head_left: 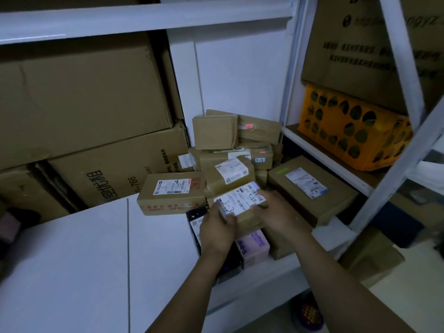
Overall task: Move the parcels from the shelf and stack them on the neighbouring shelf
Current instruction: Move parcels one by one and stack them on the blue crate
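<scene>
A small labelled parcel (241, 200), gripped by the left hand (217, 233) at its near-left corner and the right hand (278, 213) at its right end, is at the near edge of a parcel pile (230, 150) on a white shelf (72, 260).

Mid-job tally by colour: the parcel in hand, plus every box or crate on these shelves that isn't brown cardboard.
Brown parcel, gripped by left hand and right hand: 1
Black box: 1
Lilac box: 1
Orange crate: 1
Total: 4
Dark shapes at lower right are too blurred to count.
</scene>
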